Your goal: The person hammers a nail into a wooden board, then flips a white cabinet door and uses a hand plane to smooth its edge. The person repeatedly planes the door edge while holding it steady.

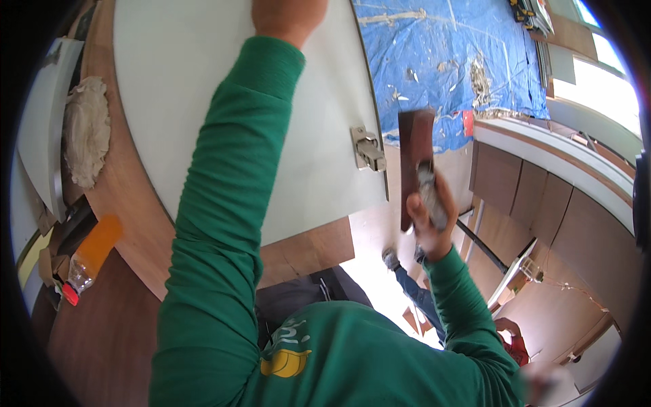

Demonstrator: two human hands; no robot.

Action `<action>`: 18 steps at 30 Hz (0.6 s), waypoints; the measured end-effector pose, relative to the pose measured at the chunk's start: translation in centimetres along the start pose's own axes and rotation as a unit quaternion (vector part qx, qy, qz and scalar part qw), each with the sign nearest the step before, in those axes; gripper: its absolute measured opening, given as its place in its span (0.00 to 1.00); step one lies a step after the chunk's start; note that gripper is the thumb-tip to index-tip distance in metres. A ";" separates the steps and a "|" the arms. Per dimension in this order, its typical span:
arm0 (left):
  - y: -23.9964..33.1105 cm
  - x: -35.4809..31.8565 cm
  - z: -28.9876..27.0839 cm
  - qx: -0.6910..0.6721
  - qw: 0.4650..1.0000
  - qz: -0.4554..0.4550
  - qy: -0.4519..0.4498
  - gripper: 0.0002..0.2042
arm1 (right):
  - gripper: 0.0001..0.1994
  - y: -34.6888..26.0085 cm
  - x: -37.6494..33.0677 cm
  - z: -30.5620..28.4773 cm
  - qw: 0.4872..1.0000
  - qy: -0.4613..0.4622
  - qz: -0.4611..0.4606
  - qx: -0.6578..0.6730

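Note:
A white cabinet door [319, 183] lies across a wooden worktop, with a metal hinge [368, 148] fixed near its right edge. My left hand [288, 20] is over the far part of the door, cut off by the top edge, so its fingers are hidden. Off the door's right side, my right hand [434, 224] wraps round the worn grey handle of a long, flat, reddish-brown hand tool [415, 142]. The tool is raised clear of the door, its flat plate standing nearly upright in view. Its exact kind is unclear.
Bare wood of the worktop [305, 252] shows around the door. At left lie a crumpled pale cloth [88, 132] and a bottle of orange drink [91, 254]. A blue tarp [434, 54] covers the far floor. Brown cabinets [536, 197] line the right; another person's jeans leg [420, 295] shows below.

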State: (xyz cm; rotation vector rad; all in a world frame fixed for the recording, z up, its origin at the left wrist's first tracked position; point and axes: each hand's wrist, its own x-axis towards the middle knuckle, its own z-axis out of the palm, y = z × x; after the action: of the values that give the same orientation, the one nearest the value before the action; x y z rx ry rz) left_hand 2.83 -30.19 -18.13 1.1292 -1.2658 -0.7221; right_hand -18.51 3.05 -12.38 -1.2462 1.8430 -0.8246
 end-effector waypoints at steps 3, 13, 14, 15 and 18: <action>0.5 -0.3 0.4 0.009 0.999 -0.020 -0.027 0.39 | 0.38 1.1 -4.5 -0.3 0.995 -0.012 -0.066 -0.069; -1.1 0.1 0.5 0.005 0.999 -0.037 -0.037 0.40 | 0.40 4.0 -6.5 1.4 0.987 -0.015 -0.116 -0.114; -1.2 0.1 0.6 0.005 0.999 -0.037 -0.038 0.40 | 0.39 3.9 -6.3 1.5 0.989 -0.019 -0.105 -0.100; -1.2 0.1 0.6 0.005 0.998 -0.037 -0.040 0.40 | 0.39 3.7 -6.0 1.5 0.991 -0.024 -0.095 -0.086; -1.2 0.0 0.5 0.003 0.998 -0.039 -0.040 0.40 | 0.38 2.9 -5.7 1.1 0.995 -0.046 -0.051 -0.070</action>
State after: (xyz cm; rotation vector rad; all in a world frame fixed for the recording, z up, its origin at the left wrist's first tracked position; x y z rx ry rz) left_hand 2.52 -30.73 -19.24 1.1687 -1.2975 -0.8301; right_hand -17.48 9.23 -14.06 -1.4536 1.7996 -0.6893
